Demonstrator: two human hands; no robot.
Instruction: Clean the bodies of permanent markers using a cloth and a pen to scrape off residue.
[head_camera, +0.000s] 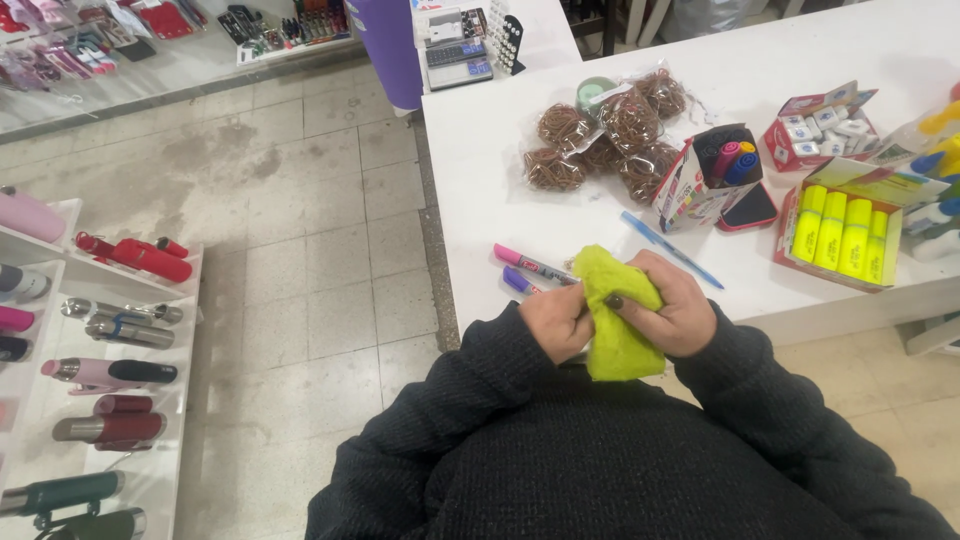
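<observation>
Both my hands meet close to my chest at the near edge of a white counter (520, 215). My left hand (556, 318) and my right hand (678, 308) are both closed around a bunched lime-green cloth (613, 315). The cloth hides whatever may lie inside it. Just beyond my left hand, a pink marker (528, 263) and a purple marker (517, 280) lie on the counter. A blue pen (668, 248) lies past my right hand.
On the counter sit bags of brown rubber bands (600, 130), an open carton of markers (712, 175), a box of yellow highlighters (845, 228) and a box of small erasers (822, 128). A white shelf with insulated bottles (110, 380) stands at the left across a tiled floor.
</observation>
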